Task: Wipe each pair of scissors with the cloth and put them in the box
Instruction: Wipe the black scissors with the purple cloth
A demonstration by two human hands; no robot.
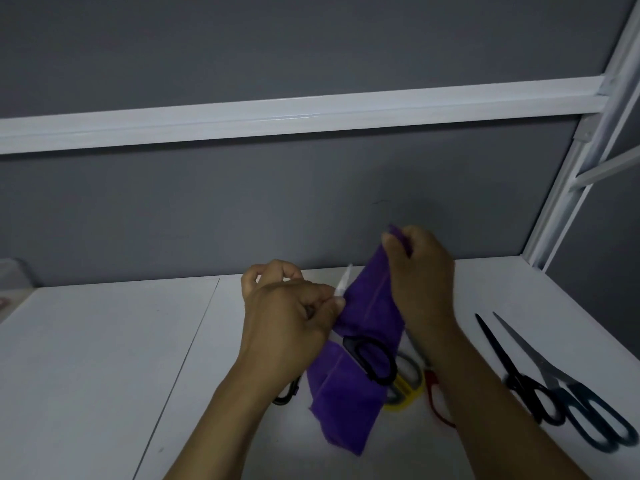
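**A:** What are the fingers (327, 297) of the left hand (287, 306) doing?

**B:** They are curled in tight. Thumb and forefinger pinch the black-handled scissors (350, 345) by the pale blade (344, 280), just where it goes into the cloth (370, 303). Whether a fold of cloth lies under that pinch cannot be told.

**A:** And the right hand (422, 271)?

**B:** Its fingers (394, 247) are closed round the top corner of the cloth, held higher than the left. That probably keeps the fabric stretched along the blade so it can be drawn over the steel.

**A:** So where is the pair itself?

**B:** It is in the air above the desk (104, 358), tip up and handle loop hanging low against the purple. The cloth wraps its middle and trails down to the desk.

**A:** How do the hands and arms sit?

**B:** Both backs of the hands face the camera. The left wrist is bent inward, and its forearm rises from the lower middle. The right forearm comes in steeply from the lower right and crosses over the scissors lying there.

**A:** What else is waiting?

**B:** A yellow-handled pair (403, 400) and a red-handled pair (433, 386) lie just behind the cloth. A black pair (519, 382) and a dark blue pair (595, 420) lie side by side farther right. A black loop (287, 394) peeks from under the left wrist.

**A:** And the box?

**B:** It cannot be picked out for certain. A pale shape (10, 271) sits at the far left edge.
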